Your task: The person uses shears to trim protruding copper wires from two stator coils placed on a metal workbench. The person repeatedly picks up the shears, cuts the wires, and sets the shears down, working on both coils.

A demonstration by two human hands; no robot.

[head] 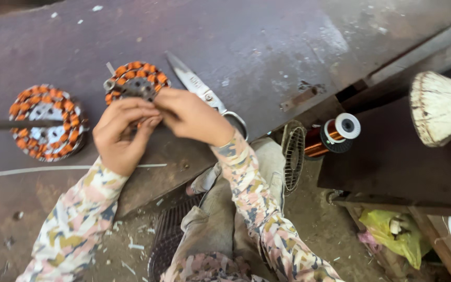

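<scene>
While your two hands meet just above your lap, mind the thin copper wire on the wound ring (135,82): I judge a sharp tug could snap a strand or scrape its coating, since your fingers press right against the coils. Your left hand (118,133) curls closed, its grip pinched at the near edge of the ring. Your right hand (191,116) closes over the same edge from the other side, fingertips touching those of the left. What exactly sits between the fingertips is hidden; it may be a wire end, but I cannot tell.

Just beyond your right grip lie the scissors (204,93), blades pointing away, handle loop close to your wrist. A careless sweep of that wrist could knock them off the worktop (267,47).

Well off to the left of your left grip rests a second wound ring (45,122) with a dark bar across it. Far to the right of your grips sits a copper wire spool (335,134) on a lower ledge.
</scene>
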